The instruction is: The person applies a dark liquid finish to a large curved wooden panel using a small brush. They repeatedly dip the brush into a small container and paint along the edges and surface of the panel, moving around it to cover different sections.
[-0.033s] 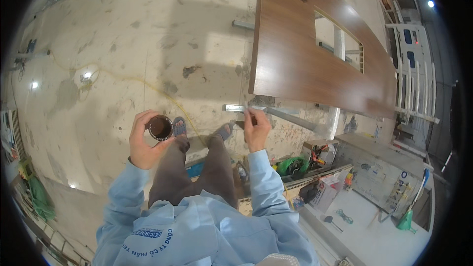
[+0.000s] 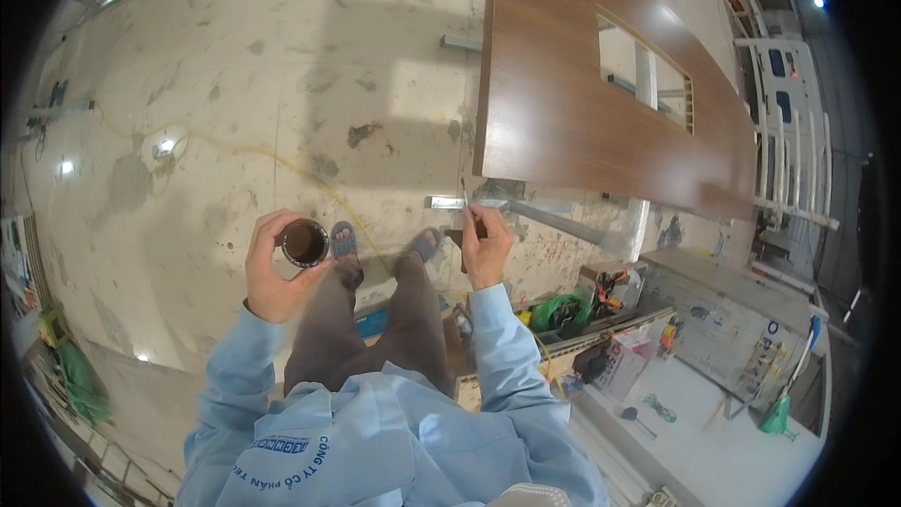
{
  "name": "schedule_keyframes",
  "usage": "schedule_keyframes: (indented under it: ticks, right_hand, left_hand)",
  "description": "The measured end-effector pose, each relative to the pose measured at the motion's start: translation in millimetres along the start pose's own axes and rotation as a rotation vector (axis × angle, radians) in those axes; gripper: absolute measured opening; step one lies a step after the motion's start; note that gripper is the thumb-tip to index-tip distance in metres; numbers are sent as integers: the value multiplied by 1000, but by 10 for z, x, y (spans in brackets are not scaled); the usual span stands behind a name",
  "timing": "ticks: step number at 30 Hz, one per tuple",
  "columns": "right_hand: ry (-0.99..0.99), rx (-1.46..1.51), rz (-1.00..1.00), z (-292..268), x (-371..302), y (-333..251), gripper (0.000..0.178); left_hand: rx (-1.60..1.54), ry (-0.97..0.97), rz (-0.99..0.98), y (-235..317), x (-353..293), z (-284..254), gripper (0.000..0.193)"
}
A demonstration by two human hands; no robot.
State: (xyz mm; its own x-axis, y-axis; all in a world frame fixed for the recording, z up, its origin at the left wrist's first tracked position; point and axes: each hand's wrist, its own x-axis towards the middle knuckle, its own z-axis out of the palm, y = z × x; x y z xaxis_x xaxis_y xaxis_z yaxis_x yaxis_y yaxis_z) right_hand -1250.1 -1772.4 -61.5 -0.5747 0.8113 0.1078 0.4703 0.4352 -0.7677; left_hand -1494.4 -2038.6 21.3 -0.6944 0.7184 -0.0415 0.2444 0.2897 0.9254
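Observation:
My left hand (image 2: 270,274) is closed round a small round jar (image 2: 304,265) whose open mouth faces up, with brown liquid inside. In my right hand (image 2: 487,255), the fingertips pinch a thin pale stick with a darker tip, like a small brush (image 2: 465,195). A dark brown piece (image 2: 455,237) shows beside those fingers; I cannot tell what it is. Ahead of my right hand lies a large brown wood-look panel (image 2: 544,122) with a rectangular cutout, apart from the brush tip.
Metal bars (image 2: 554,224) stick out under the panel. A yellow cord (image 2: 319,184) crosses the stained floor toward my sandalled feet. To the right stand a worktable (image 2: 699,455), a green bag (image 2: 561,314) and boxes with tools. White frames (image 2: 798,169) lean beyond the panel.
My right hand has turned slightly, and the brush now points more upright, with its dark tip clearer. My left hand holds the jar almost unmoved.

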Motion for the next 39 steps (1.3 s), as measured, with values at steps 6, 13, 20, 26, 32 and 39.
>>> schedule_keyframes:
  ticks: [6, 13, 20, 26, 32, 39]
  right_hand:
    - [330, 7, 163, -51, -11, -12, 10]
    - [-113, 174, 13, -231, -102, -522, 11]
    - [22, 111, -78, -1326, 514, -1307, 9]
    - [-196, -292, -440, -1362, 1360, -1944, 15]
    - [-325, -466, -485, -774, 2065, -2063, 19]
    - [-276, -455, -183, -274, 2940, -2343, 7]
  left_hand:
    - [-12, -106, 9, 82, 113, 129, 73]
    - [15, -154, 146, 566, 524, 452, 71]
    - [156, -172, 257, 1103, 1097, 691, 67]
    - [186, -193, 367, 1299, 1596, 758, 64]
    - [101, -299, 400, 1136, 2457, 704, 60]
    - [31, -568, 454, 844, 3737, 438, 63]
